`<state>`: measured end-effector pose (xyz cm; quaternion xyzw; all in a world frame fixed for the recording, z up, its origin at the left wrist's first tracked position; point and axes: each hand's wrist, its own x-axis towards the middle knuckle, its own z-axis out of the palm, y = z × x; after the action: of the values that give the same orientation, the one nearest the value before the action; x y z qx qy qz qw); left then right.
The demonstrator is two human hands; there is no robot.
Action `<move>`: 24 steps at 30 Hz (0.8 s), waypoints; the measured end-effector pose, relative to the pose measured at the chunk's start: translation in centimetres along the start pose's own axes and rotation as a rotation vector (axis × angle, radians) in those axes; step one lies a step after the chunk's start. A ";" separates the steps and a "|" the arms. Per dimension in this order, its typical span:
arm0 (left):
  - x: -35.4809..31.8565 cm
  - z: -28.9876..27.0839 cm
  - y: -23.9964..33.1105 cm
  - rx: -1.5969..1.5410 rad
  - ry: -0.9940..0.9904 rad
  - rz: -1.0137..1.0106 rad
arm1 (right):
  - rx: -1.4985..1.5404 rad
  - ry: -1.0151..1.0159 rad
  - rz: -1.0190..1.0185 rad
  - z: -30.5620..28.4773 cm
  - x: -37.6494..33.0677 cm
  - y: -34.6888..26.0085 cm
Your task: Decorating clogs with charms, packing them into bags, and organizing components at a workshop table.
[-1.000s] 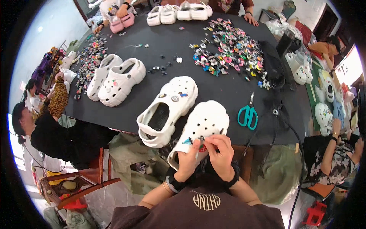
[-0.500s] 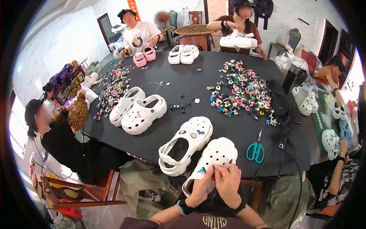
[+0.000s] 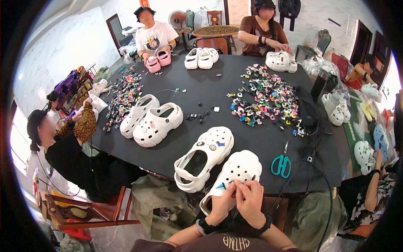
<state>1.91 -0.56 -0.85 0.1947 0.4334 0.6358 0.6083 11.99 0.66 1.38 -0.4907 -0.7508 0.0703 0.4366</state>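
The view comes from the left one of two wide cameras on the person's head; it looks down and ahead, from above the brown shirt (image 3: 189, 245) at the bottom edge; the left hand (image 3: 220, 208) and the right hand (image 3: 251, 200) are close to it, low and a bit right of the middle; the black table (image 3: 261, 140) spreads out ahead, and the person in the white T-shirt (image 3: 161, 33) is far off, near the top; it sees very wide, so straight edges bend near the rim, and the corners are black.
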 end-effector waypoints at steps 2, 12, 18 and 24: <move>0.0 0.1 0.1 -0.019 0.003 0.019 | 0.038 -0.018 -0.014 -0.1 -0.1 0.1; -0.3 0.9 0.4 0.008 -0.011 0.113 | -0.009 0.126 0.076 -0.8 0.5 1.3; -0.3 0.7 0.4 0.060 0.002 0.126 | 0.464 -0.097 0.354 -0.3 1.6 1.8; -0.4 1.0 0.5 0.081 0.039 0.144 | 0.491 -0.171 0.353 -0.3 1.7 2.5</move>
<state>2.41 -0.59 0.21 0.2373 0.4554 0.6634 0.5442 13.68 3.23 1.21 -0.4855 -0.6486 0.3655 0.4584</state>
